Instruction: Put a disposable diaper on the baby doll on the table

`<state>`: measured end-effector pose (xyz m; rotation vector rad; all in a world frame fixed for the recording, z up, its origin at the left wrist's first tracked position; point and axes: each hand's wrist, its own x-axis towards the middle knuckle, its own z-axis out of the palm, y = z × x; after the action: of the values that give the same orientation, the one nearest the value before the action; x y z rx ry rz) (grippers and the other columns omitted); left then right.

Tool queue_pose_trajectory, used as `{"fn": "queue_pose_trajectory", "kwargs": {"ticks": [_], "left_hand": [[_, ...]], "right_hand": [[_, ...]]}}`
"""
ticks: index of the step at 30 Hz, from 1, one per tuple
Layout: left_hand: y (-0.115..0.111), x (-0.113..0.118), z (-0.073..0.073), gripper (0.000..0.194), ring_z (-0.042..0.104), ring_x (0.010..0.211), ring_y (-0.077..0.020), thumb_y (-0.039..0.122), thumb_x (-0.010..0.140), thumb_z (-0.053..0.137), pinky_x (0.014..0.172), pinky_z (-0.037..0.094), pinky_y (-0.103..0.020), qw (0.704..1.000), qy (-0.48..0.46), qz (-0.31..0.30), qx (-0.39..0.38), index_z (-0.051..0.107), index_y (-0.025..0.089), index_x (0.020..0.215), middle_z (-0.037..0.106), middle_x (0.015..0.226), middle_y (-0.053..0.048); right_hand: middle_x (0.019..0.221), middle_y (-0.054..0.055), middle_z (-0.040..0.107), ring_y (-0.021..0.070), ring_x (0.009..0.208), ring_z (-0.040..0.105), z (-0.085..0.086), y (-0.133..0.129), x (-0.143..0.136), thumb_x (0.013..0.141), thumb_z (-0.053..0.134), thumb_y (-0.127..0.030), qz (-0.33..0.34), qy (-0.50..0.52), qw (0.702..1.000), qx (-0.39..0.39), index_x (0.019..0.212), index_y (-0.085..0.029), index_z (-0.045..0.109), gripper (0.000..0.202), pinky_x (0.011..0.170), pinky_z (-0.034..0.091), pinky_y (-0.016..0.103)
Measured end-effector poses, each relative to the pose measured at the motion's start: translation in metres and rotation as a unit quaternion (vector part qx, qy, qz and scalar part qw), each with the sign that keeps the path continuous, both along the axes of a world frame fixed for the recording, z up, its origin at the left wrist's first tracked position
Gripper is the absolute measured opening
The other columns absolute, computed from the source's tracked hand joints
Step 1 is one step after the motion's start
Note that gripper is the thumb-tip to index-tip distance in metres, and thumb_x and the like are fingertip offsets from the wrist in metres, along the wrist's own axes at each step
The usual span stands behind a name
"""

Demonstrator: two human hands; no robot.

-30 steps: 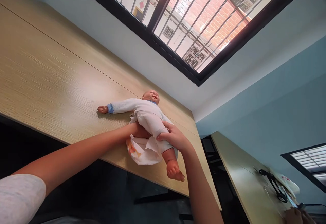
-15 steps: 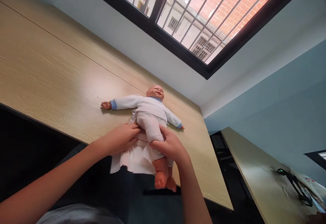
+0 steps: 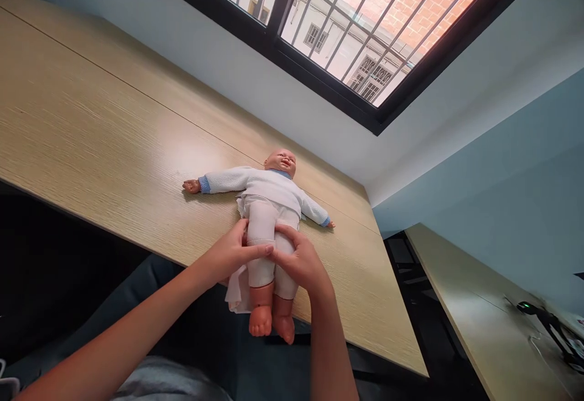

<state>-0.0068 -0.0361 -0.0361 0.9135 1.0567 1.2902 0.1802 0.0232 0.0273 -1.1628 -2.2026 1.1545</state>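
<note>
A baby doll (image 3: 272, 185) in a white top with blue cuffs lies on its back, arms spread, its bare feet reaching past the table's front edge. My left hand (image 3: 232, 252) is closed round one of its white-covered legs, thumb across the front and the other fingers partly hidden behind. Around the other leg, my right hand (image 3: 301, 258) is closed, with its thumb meeting the tip of my left thumb between the legs. A white cloth (image 3: 238, 291) lies under the doll, and part of it hangs over the edge below my left hand.
The pale wooden table (image 3: 114, 133) runs along a wall below a barred window (image 3: 351, 24). Beyond a dark gap on the right stands another wooden table (image 3: 469, 303), bearing a black device (image 3: 547, 325) with a green light and a cable.
The doll's raised leg has come down beside the other, and both legs now lie straight. My left hand has shifted from the cloth onto the leg. Less of the cloth shows.
</note>
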Motion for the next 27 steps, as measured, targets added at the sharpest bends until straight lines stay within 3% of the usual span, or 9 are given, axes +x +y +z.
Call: {"fn": "queue_pose_trajectory", "kwargs": {"ticks": [5,8,10,15,19,21,23,25,27], "left_hand": [[-0.004,-0.040,0.007,0.072,0.074,0.106,-0.0378,0.049,0.068,0.087,0.078,0.060,-0.039,0.995,0.026,0.002,-0.092,0.063,0.024,0.131,0.078,0.111,-0.008],[-0.007,-0.069,0.015,0.060,0.072,0.110,-0.0365,0.055,0.076,0.077,0.078,0.061,-0.038,0.991,0.060,-0.011,-0.118,0.068,0.029,0.130,0.078,0.116,-0.005],[-0.008,-0.084,0.020,0.060,0.071,0.114,-0.0364,0.057,0.077,0.077,0.082,0.061,-0.037,0.987,0.122,-0.032,-0.098,0.069,0.032,0.131,0.078,0.121,-0.004],[-0.012,-0.094,0.021,0.066,0.064,0.130,-0.0352,0.057,0.086,0.073,0.103,0.056,-0.036,0.941,0.334,-0.057,0.008,0.059,0.035,0.147,0.070,0.141,-0.003],[-0.019,-0.088,0.010,0.064,0.064,0.128,-0.0384,0.048,0.096,0.060,0.105,0.054,-0.046,0.846,0.529,0.013,0.061,0.049,0.029,0.156,0.066,0.145,-0.010],[-0.021,-0.085,0.006,0.063,0.055,0.141,-0.0396,0.031,0.095,0.057,0.114,0.046,-0.053,0.782,0.605,0.029,0.148,0.049,0.032,0.157,0.054,0.159,-0.009],[-0.022,-0.080,0.006,0.073,0.036,0.157,-0.0361,0.014,0.086,0.055,0.126,0.032,-0.055,0.732,0.630,-0.045,0.255,0.053,0.041,0.154,0.039,0.171,0.000],[-0.019,-0.073,0.007,0.083,0.026,0.162,-0.0323,0.005,0.078,0.054,0.131,0.020,-0.056,0.705,0.623,-0.137,0.310,0.057,0.046,0.150,0.035,0.173,0.006],[-0.011,-0.065,0.008,0.082,0.025,0.163,-0.0315,0.001,0.075,0.055,0.133,0.015,-0.058,0.704,0.614,-0.174,0.312,0.063,0.044,0.144,0.038,0.171,0.005]], "right_hand": [[0.150,0.004,0.062,0.0297,0.136,0.059,0.007,0.023,0.041,0.079,0.087,-0.043,-0.020,0.008,0.999,-0.038,0.140,-0.031,0.067,0.065,0.114,0.049,0.043],[0.147,0.007,0.064,0.0284,0.124,0.066,0.012,0.037,0.060,0.080,0.085,-0.041,-0.020,-0.008,0.997,-0.068,0.152,-0.032,0.054,0.079,0.101,0.056,0.041],[0.136,0.008,0.070,0.0281,0.114,0.069,0.013,0.042,0.066,0.081,0.083,-0.037,-0.011,-0.033,0.998,-0.056,0.149,-0.028,0.055,0.075,0.094,0.058,0.040],[0.123,0.007,0.074,0.0297,0.111,0.069,0.002,0.031,0.060,0.087,0.071,-0.025,-0.016,-0.115,0.989,0.093,0.136,-0.028,0.064,0.050,0.095,0.055,0.043],[0.141,0.017,0.063,0.0395,0.129,0.059,-0.018,0.010,0.054,0.082,0.063,-0.010,-0.074,-0.193,0.943,0.261,0.150,-0.025,0.054,0.070,0.105,0.051,0.057],[0.158,0.019,0.050,0.0422,0.149,0.043,-0.024,0.001,0.053,0.084,0.059,-0.004,-0.019,-0.200,0.914,0.352,0.152,-0.024,0.053,0.071,0.119,0.037,0.067],[0.167,0.013,0.043,0.0371,0.159,0.028,-0.025,-0.004,0.051,0.091,0.053,-0.002,0.109,-0.191,0.890,0.399,0.149,-0.027,0.055,0.064,0.128,0.022,0.068],[0.166,0.010,0.046,0.0318,0.161,0.026,-0.022,-0.006,0.046,0.096,0.050,-0.003,0.221,-0.187,0.865,0.411,0.146,-0.027,0.058,0.056,0.131,0.020,0.063],[0.159,0.010,0.054,0.0292,0.158,0.034,-0.019,-0.002,0.037,0.098,0.053,-0.005,0.279,-0.198,0.844,0.413,0.141,-0.024,0.061,0.048,0.131,0.025,0.057]]}}
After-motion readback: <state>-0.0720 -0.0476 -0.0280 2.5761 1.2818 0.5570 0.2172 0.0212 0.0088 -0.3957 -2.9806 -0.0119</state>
